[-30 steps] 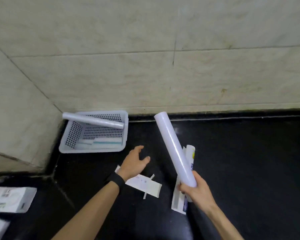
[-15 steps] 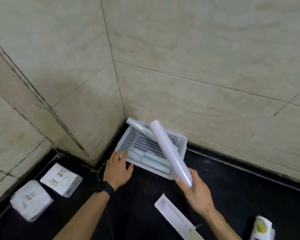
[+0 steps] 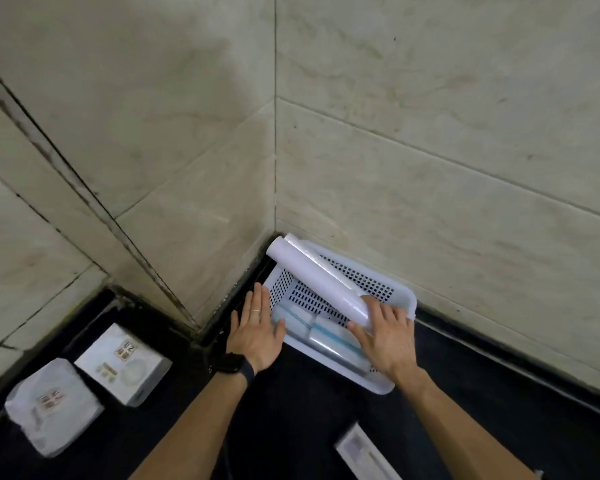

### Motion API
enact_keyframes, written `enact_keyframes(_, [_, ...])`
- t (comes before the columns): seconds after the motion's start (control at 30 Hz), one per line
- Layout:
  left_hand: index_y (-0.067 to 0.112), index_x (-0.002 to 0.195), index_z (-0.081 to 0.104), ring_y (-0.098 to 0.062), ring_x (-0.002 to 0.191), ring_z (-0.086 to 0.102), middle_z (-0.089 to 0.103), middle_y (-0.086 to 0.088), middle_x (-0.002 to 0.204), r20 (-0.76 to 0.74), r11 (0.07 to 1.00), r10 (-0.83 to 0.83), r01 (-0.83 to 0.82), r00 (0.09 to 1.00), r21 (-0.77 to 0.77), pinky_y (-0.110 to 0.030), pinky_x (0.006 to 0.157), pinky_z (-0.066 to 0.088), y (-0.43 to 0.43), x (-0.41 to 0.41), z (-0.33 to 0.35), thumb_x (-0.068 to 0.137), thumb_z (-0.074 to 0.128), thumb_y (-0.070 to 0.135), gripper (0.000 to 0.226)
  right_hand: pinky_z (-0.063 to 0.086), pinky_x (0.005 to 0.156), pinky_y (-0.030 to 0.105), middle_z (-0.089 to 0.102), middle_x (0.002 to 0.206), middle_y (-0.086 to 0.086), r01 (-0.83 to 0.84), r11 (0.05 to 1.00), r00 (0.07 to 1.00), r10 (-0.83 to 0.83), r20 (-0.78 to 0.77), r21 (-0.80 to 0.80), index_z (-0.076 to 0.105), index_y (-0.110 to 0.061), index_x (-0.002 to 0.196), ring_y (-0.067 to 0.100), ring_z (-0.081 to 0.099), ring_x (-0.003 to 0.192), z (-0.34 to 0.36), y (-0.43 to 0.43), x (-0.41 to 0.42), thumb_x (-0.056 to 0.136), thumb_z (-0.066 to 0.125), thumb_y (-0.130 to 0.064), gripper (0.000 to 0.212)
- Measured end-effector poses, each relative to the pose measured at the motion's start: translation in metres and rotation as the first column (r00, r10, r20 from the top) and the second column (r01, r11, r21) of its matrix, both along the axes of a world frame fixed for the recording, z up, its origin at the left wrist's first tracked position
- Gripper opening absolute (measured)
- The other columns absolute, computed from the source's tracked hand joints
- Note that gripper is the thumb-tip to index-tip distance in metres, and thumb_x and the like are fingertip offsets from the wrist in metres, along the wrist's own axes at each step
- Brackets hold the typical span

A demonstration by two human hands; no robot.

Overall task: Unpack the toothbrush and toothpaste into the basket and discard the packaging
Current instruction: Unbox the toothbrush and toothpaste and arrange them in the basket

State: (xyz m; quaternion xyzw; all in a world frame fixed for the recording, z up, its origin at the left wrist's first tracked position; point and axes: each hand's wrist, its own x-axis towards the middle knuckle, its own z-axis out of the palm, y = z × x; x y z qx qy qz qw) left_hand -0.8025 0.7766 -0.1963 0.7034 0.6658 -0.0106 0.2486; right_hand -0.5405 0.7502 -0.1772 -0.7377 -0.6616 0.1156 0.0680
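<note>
A white perforated basket sits on the black counter in the corner of the tiled walls. A long white tube lies slanted across the basket, its far end over the back rim. My right hand grips the near end of this tube between thumb and fingers. A second, glossy white tube peeks out just behind it. White items with blue stripes lie on the basket floor. My left hand is flat and open against the basket's left side, holding nothing.
Two white wrapped boxes rest on the counter at the left. A flattened white package lies at the bottom right, blurred. The walls close in the basket on the left and behind.
My right hand has carried the white tube from mid-air down onto the basket. My left hand moved up beside the basket's left wall. The view swung left toward the corner.
</note>
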Motion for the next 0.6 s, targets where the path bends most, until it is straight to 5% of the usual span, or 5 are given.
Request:
enact_keyframes(0.23, [0.017, 0.151, -0.024, -0.014, 0.146, -0.024, -0.033, 0.001, 0.157, 0.016, 0.997, -0.003, 0.002, 1.000, 0.081, -0.044, 0.120, -0.008, -0.002, -0.002, -0.012, 0.097, 0.013, 0.051, 0.073, 0.028, 0.114, 0.049, 0.042, 0.144, 0.002, 0.037, 0.994, 0.999, -0.034, 0.030, -0.102, 0.038, -0.030, 0.144, 0.028, 0.038, 0.132, -0.013, 0.018, -0.003, 0.094, 0.049, -0.057, 0.059])
enact_keyframes(0.6, [0.018, 0.151, -0.022, -0.014, 0.147, -0.021, -0.029, 0.001, 0.158, 0.055, 0.992, -0.005, -0.002, 0.998, 0.124, -0.042, 0.119, -0.010, -0.004, -0.002, -0.020, 0.090, 0.010, 0.054, 0.077, 0.043, 0.108, 0.048, 0.038, 0.150, -0.004, 0.062, 0.988, 0.996, -0.070, -0.056, -0.138, 0.036, -0.032, 0.143, 0.027, 0.041, 0.132, -0.023, 0.034, -0.006, 0.094, 0.057, -0.053, 0.057])
